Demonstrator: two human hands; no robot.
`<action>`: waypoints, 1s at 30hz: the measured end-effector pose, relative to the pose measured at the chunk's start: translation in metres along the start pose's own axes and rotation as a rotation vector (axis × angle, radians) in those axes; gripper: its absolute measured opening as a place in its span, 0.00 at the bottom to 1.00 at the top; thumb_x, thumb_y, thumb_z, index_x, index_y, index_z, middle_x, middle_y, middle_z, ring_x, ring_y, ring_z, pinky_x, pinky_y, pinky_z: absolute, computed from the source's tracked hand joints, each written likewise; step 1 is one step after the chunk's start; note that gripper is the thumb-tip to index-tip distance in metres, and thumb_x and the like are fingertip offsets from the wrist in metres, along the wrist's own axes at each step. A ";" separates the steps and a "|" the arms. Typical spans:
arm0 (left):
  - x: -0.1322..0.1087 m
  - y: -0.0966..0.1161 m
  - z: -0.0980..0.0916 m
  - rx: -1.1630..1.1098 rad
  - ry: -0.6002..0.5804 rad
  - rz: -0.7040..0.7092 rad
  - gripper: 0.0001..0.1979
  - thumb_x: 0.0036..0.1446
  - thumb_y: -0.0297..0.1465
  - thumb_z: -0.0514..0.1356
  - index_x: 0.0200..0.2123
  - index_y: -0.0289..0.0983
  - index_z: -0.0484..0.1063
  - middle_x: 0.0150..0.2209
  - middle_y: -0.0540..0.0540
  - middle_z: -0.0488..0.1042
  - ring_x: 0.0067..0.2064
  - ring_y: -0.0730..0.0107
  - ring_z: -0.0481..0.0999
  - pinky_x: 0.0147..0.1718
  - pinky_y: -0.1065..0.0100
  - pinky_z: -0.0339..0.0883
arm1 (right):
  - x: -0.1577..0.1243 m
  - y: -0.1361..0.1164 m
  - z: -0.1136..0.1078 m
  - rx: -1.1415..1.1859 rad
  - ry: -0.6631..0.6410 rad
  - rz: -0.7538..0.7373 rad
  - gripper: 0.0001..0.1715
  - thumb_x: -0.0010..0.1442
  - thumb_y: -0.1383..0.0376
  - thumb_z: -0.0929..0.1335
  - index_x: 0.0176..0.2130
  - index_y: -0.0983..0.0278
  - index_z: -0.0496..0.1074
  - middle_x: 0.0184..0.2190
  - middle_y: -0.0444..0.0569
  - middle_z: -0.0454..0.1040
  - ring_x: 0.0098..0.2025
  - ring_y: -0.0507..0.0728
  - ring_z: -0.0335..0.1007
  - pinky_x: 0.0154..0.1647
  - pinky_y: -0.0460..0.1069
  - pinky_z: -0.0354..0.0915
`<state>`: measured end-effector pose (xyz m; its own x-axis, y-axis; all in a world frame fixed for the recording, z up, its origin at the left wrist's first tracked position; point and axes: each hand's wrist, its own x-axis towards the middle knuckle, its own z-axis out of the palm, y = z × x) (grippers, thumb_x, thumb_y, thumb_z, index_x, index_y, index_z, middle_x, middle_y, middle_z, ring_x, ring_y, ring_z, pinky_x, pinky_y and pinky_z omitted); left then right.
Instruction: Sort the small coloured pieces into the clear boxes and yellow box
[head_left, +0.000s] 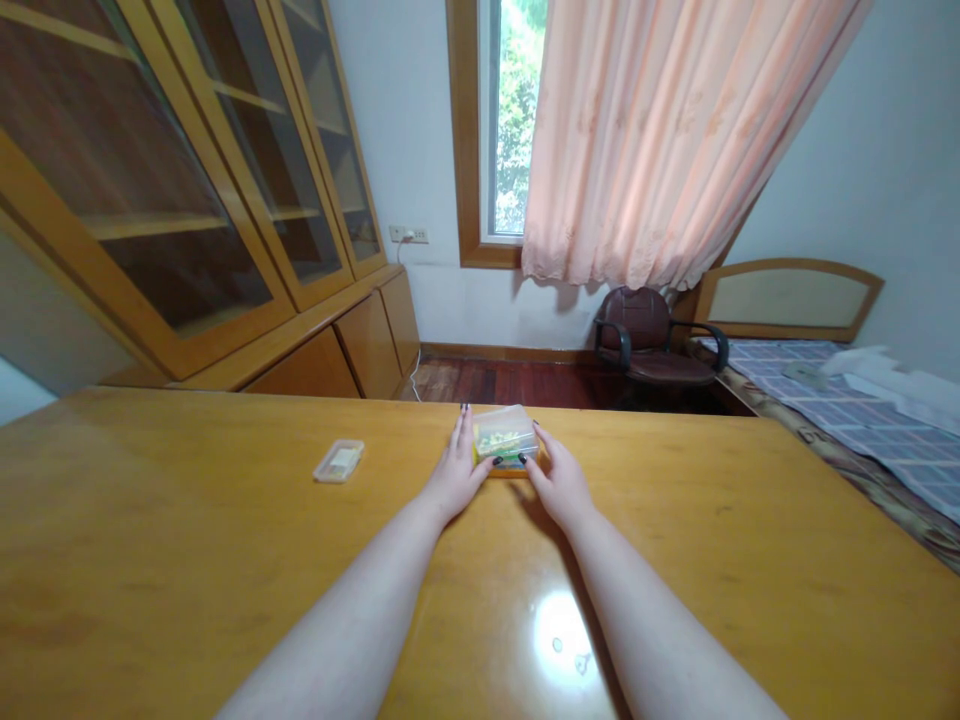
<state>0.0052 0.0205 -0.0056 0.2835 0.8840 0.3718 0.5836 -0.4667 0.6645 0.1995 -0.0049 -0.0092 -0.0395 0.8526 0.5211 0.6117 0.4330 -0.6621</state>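
Between my hands, near the far edge of the table, is a clear plastic box (507,422) with small yellow, green and white contents that I cannot make out. My left hand (457,468) is against its left side, fingers pointing away and thumb at the near side. From the right, my right hand (555,474) curves round the box, its thumb also at the near side. An orange-yellow strip shows under the box. Off to the left lies a small flat clear case (340,461) with something pale in it, apart from both hands.
The yellow wooden table (225,560) spans the foreground. Beyond it stand a glass-door cabinet (315,260) on the left, a brown office chair (645,335) and a pink curtain (645,140). A bed (885,400) stands at the right.
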 end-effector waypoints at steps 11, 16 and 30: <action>0.002 0.002 0.002 -0.134 -0.027 -0.122 0.38 0.57 0.31 0.52 0.63 0.35 0.32 0.61 0.34 0.52 0.62 0.59 0.54 0.58 0.54 0.50 | -0.002 0.001 -0.001 0.015 0.034 0.023 0.26 0.58 0.59 0.62 0.55 0.63 0.61 0.52 0.54 0.67 0.54 0.60 0.62 0.55 0.58 0.59; 0.002 0.003 0.001 -0.146 -0.007 -0.123 0.35 0.57 0.32 0.52 0.63 0.36 0.37 0.61 0.35 0.53 0.61 0.60 0.54 0.58 0.55 0.51 | -0.002 0.002 -0.002 0.011 0.037 0.036 0.25 0.58 0.60 0.62 0.54 0.63 0.63 0.51 0.53 0.68 0.54 0.60 0.63 0.55 0.57 0.59; 0.002 -0.001 0.001 -0.040 -0.028 -0.087 0.37 0.51 0.34 0.58 0.62 0.33 0.45 0.59 0.34 0.57 0.60 0.56 0.57 0.57 0.53 0.52 | -0.002 0.004 0.001 0.112 0.031 0.069 0.24 0.59 0.58 0.61 0.53 0.63 0.64 0.50 0.53 0.69 0.52 0.60 0.64 0.53 0.57 0.61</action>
<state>0.0062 0.0228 -0.0056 0.2542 0.9214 0.2939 0.5762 -0.3883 0.7191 0.2016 -0.0044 -0.0132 0.0251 0.8725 0.4880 0.5201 0.4055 -0.7517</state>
